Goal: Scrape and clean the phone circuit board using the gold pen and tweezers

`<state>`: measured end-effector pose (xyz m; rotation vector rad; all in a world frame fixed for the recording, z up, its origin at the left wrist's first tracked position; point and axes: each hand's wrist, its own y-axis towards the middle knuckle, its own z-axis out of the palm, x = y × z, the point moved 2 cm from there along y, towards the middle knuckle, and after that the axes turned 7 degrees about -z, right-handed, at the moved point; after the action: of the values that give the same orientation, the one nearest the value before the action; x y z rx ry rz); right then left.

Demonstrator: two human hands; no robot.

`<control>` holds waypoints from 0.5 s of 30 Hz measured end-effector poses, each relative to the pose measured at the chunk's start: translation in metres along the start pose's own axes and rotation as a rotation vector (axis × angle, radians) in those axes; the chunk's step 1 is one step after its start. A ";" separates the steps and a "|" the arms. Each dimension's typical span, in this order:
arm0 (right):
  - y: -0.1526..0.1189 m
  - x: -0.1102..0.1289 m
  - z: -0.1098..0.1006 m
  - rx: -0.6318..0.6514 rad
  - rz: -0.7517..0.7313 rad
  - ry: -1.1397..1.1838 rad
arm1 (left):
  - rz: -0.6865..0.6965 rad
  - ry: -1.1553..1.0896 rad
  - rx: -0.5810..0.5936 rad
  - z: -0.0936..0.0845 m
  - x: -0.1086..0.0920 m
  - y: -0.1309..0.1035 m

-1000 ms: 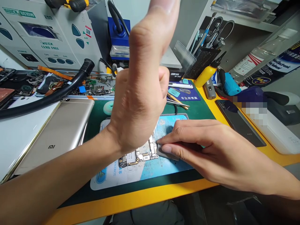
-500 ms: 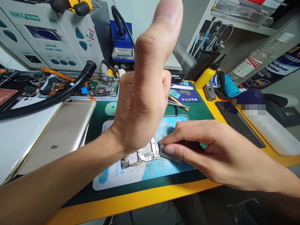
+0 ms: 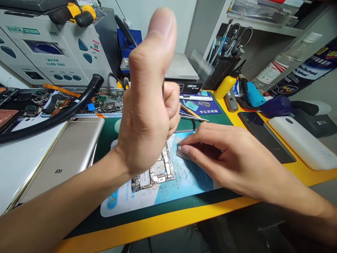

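My left hand [image 3: 147,102] is raised in the middle, fingers curled into a fist and thumb pointing up. A dark sliver shows between thumb and fingers; what the fist holds is hidden. Below it, a phone circuit board [image 3: 159,168] lies on a blue and white printed mat [image 3: 184,179], its upper left part covered by my hand. To the right of the board, my right hand [image 3: 223,154] pinches a small flat grey piece [image 3: 181,153] between thumb and fingertips, close over the mat.
A hot-air station [image 3: 50,45] stands at back left, its black hose [image 3: 65,112] crossing a tray of parts. A gold phone [image 3: 65,158] lies left. Tweezers [image 3: 195,117], a yellow bottle [image 3: 225,86], a dark phone [image 3: 268,140] and a white power bank [image 3: 302,144] lie right.
My right hand has moved the grey piece slightly up and away from the board's right edge. My left fist has shifted left in view, baring more of the board; the camera has shifted too.
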<state>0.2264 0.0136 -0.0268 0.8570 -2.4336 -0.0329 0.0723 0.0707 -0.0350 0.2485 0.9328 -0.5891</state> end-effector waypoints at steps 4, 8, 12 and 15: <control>0.002 -0.003 -0.002 -0.015 0.021 -0.009 | 0.326 0.281 -0.268 0.007 -0.009 -0.008; 0.003 -0.005 -0.003 -0.052 0.022 -0.036 | 0.245 0.309 -0.286 0.010 -0.011 -0.010; 0.003 -0.007 -0.003 -0.069 0.037 -0.047 | 0.183 0.266 -0.279 0.008 -0.012 -0.011; 0.005 -0.007 -0.005 -0.090 0.072 -0.026 | 0.176 0.275 -0.266 0.007 -0.012 -0.012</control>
<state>0.2305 0.0224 -0.0256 0.7325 -2.4654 -0.1270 0.0641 0.0622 -0.0207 0.1721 1.2287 -0.2673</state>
